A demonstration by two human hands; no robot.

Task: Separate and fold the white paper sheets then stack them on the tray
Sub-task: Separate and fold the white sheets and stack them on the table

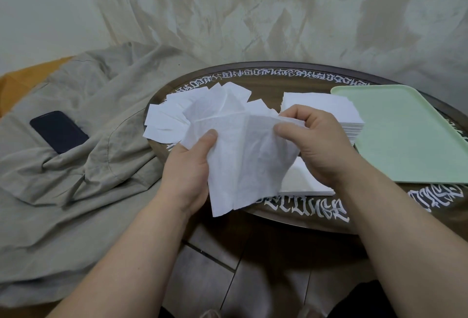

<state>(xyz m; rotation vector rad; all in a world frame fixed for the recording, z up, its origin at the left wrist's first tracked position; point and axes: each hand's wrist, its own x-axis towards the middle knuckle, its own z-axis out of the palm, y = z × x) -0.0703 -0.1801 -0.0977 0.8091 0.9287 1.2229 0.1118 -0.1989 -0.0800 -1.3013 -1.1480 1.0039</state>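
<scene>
One head-worn view looks forward and down, close over the round table (278, 82).

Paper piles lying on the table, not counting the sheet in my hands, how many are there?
3. A loose spread at the left, a neat stack beside the green tray, and a flat pile near the front edge, partly hidden by the held sheet.

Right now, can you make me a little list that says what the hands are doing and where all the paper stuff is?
left hand: grips the held sheet's left edge
right hand: pinches its upper right part
held sheet: white, crumpled, above the table
loose pile: scattered sheets, table's left side
neat stack: beside the tray's left edge
tray: pale green, nothing visible on it
table: round, dark, white lettering
phone: on the grey cloth
</scene>
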